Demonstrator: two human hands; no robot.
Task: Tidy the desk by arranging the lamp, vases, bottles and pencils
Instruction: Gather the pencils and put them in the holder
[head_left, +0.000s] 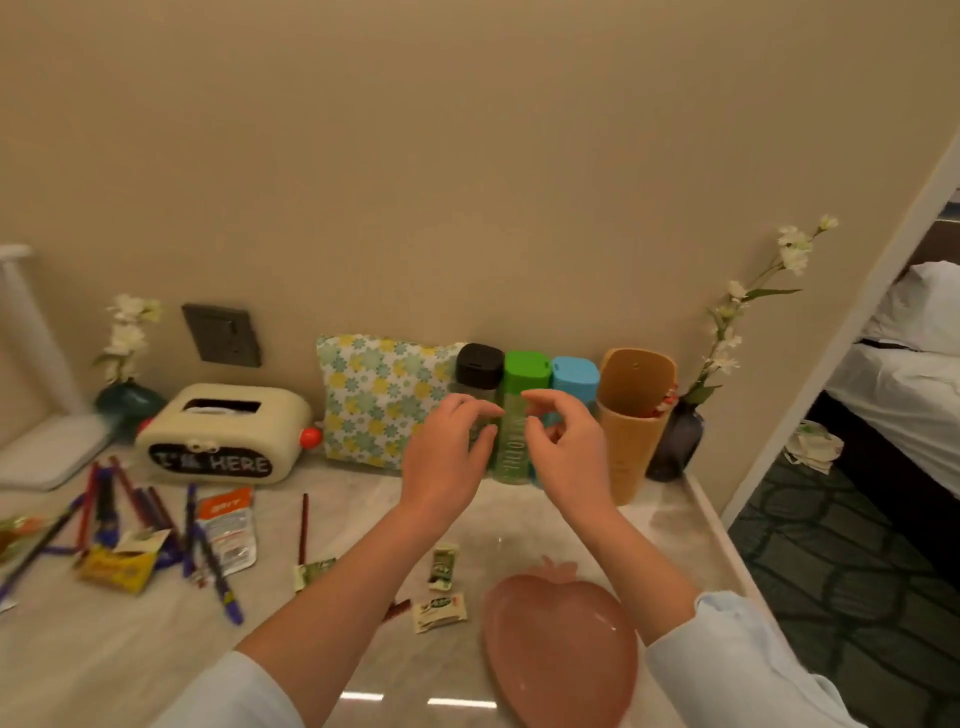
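Pink plate nearest, bare. My left hand and right hand flank green bottle, fingers spread, loosely curled, gripping nothing, likely squaring bottle row against wall. Pencils scattered far left.

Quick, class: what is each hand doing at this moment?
Left hand: open, fingers curled beside the green-capped bottle, holding nothing.
Right hand: open, holding nothing.
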